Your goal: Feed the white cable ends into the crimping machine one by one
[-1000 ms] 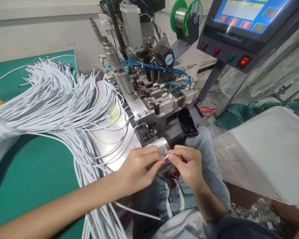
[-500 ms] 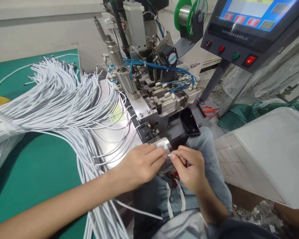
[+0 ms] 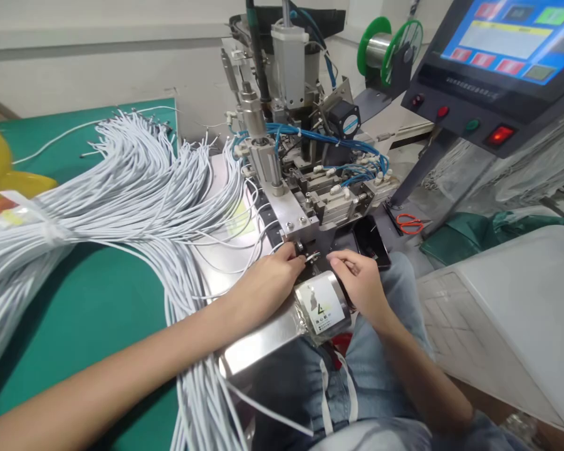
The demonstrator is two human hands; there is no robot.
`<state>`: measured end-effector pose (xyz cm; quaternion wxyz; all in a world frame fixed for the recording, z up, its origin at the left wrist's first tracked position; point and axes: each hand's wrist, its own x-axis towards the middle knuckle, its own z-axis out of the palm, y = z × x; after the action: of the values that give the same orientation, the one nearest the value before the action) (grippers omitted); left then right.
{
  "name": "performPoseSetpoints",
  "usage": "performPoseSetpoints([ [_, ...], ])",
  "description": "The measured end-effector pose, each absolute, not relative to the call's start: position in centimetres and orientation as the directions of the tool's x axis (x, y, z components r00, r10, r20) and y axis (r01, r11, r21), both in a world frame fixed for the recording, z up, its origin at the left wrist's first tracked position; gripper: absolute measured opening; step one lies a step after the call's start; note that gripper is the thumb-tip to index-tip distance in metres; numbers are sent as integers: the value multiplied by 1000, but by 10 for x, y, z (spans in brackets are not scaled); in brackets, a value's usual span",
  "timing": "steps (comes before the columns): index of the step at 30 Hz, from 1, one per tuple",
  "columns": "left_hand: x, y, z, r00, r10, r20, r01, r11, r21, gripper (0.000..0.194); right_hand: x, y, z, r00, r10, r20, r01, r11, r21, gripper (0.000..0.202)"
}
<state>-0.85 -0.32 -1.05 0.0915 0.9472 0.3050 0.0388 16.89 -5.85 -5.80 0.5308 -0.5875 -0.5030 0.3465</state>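
Left hand: cable end pinched between fingertips, apparently to be steadied at the machine.
Right hand: curled nearby; closure and contents cannot be told.

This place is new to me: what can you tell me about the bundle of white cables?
The bundle of white cables holds many thin, plastic-looking strands. A pale wrap cinches it at the picture's left, over the green mat. Beyond the wrap it fans out: many run back to dark-tipped ends, while others bend down toward the viewer. The left arm crosses above these; contact is unclear.
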Motion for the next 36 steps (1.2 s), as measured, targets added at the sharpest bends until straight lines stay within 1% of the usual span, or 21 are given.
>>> performPoseSetpoints([
  [3,-9,0,-17,810,586,0,576,-796,188,21,171,-41,-67,170,984,55,157,29,-987,18],
  [8,-9,-2,-19,813,582,39,560,-797,227,23,164,-32,-68,154,988,16,77,4,-997,19],
  [10,-9,-2,-19,819,571,58,545,-805,233,24,164,-30,-67,131,991,4,69,-5,-998,20],
  [13,-10,-1,-19,826,557,80,540,-824,170,35,166,-26,-65,83,996,-11,81,-18,-997,20],
  [16,-10,-1,-19,835,544,85,537,-839,91,39,169,-23,-62,51,998,-37,78,-41,-996,18],
  [22,-8,-2,-19,827,559,64,553,-828,97,44,170,-19,-60,-50,988,-145,48,-143,-989,21],
  [25,-9,-2,-21,823,563,71,554,-824,118,44,168,-21,-62,-16,996,-91,55,-90,-994,21],
  [28,-10,-1,-22,824,563,69,555,-825,108,43,168,-23,-64,27,999,-34,92,-37,-995,22],
  [31,-9,0,-23,827,559,63,555,-829,76,43,169,-21,-66,21,999,-38,118,-41,-992,25],
  [36,-6,-4,-9,816,578,24,576,-816,55,39,168,-17,-72,-56,995,-78,111,-72,-991,29],
])
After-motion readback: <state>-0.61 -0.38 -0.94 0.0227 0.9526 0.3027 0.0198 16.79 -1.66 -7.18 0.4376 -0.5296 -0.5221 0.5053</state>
